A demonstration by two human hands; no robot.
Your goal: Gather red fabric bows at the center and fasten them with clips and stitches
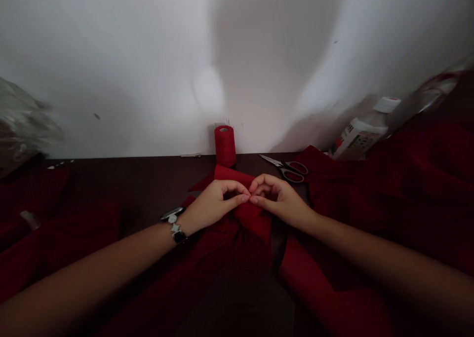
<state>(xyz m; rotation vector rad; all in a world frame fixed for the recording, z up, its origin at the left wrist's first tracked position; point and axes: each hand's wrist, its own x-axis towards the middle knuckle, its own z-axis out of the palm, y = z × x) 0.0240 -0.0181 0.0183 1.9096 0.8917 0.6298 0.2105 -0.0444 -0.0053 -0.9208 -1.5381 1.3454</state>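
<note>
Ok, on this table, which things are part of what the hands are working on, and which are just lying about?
In use: left hand and right hand, fingertips meeting on a fold of red fabric.

Lying about: red thread cone, scissors, white-capped plastic bottle, clear plastic bag.
</note>
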